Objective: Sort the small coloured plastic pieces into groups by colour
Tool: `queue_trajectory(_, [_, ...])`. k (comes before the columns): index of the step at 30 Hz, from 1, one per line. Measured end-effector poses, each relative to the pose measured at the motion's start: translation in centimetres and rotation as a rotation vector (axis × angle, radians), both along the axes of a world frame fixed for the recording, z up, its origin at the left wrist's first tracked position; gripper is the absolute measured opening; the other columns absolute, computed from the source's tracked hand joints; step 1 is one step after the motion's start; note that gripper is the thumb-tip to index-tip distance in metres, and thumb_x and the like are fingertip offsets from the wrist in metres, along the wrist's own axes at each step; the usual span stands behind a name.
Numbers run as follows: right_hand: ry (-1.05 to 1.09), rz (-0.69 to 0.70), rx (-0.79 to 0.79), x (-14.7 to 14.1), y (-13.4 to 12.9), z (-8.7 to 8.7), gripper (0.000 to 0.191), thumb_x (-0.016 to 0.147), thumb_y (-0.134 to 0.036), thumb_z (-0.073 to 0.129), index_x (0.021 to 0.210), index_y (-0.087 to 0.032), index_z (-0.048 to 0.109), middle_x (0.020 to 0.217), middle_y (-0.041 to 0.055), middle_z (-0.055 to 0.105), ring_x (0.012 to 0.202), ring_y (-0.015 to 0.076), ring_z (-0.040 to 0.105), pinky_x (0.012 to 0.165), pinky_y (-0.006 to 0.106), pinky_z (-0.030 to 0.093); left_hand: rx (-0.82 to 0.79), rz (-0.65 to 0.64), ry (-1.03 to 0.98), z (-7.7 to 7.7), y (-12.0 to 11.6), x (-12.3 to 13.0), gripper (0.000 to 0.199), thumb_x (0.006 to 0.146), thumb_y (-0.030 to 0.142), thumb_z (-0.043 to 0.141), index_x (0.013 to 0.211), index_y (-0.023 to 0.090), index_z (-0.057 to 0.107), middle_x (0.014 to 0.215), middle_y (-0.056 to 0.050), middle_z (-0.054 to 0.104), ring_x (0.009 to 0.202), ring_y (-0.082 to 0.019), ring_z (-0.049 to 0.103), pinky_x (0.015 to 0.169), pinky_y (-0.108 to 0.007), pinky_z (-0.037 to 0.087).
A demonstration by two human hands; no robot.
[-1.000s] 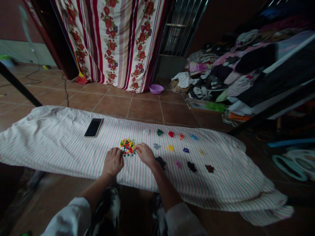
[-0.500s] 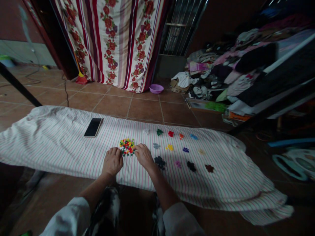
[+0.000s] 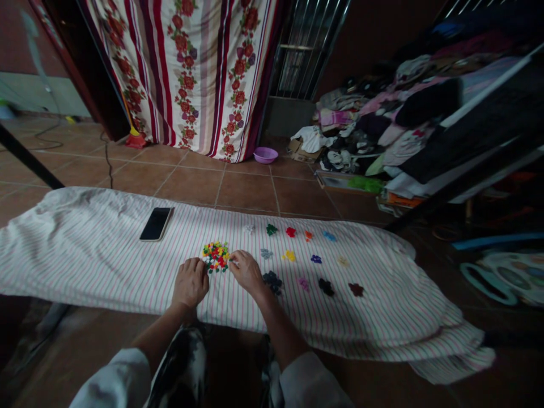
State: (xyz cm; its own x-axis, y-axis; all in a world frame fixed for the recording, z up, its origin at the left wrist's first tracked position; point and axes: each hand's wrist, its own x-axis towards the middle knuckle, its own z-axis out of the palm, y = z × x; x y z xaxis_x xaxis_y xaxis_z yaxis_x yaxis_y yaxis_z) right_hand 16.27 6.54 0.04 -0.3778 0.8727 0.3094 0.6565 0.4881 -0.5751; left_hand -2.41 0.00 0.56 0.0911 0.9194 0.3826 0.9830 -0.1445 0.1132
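A mixed pile of small colourful pieces (image 3: 216, 256), mostly red, yellow, green and white, lies on a striped cloth (image 3: 127, 272). At its left edge my left hand (image 3: 191, 281) rests on the cloth, fingers curled and close together, their tips hidden. My right hand (image 3: 247, 272) is at the pile's right edge, thumb and forefinger pinched; anything between them is too small to make out. To the right lie single-colour heaps, among them green pieces (image 3: 271, 229), red pieces (image 3: 290, 232), yellow pieces (image 3: 289, 255), dark grey pieces (image 3: 272, 281) and brown pieces (image 3: 356, 289).
A phone (image 3: 156, 224) lies on the cloth left of the pile. Beyond the cloth are a tiled floor (image 3: 246, 190), a purple basin (image 3: 266, 155) and a floral curtain (image 3: 208, 79). Clothes (image 3: 340, 124) are heaped at the back right.
The view has shifted slightly, so everything appears a little to the left. My right fingertips have drawn back slightly from the pile and are pinched; my left hand stays beside it.
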Motion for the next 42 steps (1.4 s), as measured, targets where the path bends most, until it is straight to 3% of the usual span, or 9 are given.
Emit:
queue_trajectory(7, [0.155,-0.213,0.037,3.2,3.2,0.5,0.020,0.079,-0.013,0.045,0.091,-0.021,0.060,0.087,0.0026,0.061,0.077,0.0140,0.059,0.074,0.025,0.047,-0.010,0.001,0.010,-0.1,0.0,0.0,0.011,0.080,0.020,0.047,0.088,0.019,0.055,0.091,-0.009,0.058,0.090,-0.025,0.051,0.076,-0.038,0.039])
queue_trajectory(15, [0.039,-0.481,0.040,8.9,7.9,0.1,0.026,0.076,-0.013,0.046,0.089,-0.021,0.066,0.087,0.0037,0.066,0.082,0.0163,0.060,0.077,0.027,0.046,-0.034,0.006,-0.003,0.0,0.1,0.1,0.013,0.080,0.020,0.047,0.090,0.019,0.055,0.093,-0.009,0.058,0.091,-0.025,0.050,0.078,-0.038,0.040])
queue_trajectory(26, [-0.101,-0.554,0.027,9.9,11.4,0.1,0.025,0.077,-0.012,0.048,0.089,-0.019,0.068,0.088,0.0059,0.067,0.084,0.0170,0.060,0.080,0.027,0.044,-0.028,0.000,-0.007,0.1,0.0,0.1,0.013,0.081,0.020,0.046,0.089,0.020,0.055,0.092,-0.009,0.058,0.090,-0.025,0.050,0.077,-0.038,0.040])
queue_trajectory(34, [-0.059,-0.540,0.021,9.7,10.9,-0.1,0.032,0.078,-0.008,0.042,0.094,-0.018,0.068,0.094,0.0071,0.068,0.089,0.0174,0.061,0.083,0.027,0.045,-0.027,0.000,-0.011,0.1,0.0,0.1,0.014,0.081,0.020,0.045,0.091,0.019,0.055,0.092,-0.009,0.058,0.091,-0.025,0.051,0.077,-0.038,0.040])
queue_trajectory(42, [0.028,-0.350,-0.010,5.8,6.7,0.6,0.026,0.082,-0.013,0.045,0.094,-0.020,0.067,0.093,0.0049,0.066,0.086,0.0159,0.061,0.079,0.026,0.046,-0.042,0.012,-0.018,0.3,0.0,0.2,0.012,0.079,0.020,0.047,0.088,0.020,0.055,0.091,-0.009,0.058,0.090,-0.025,0.051,0.077,-0.038,0.040])
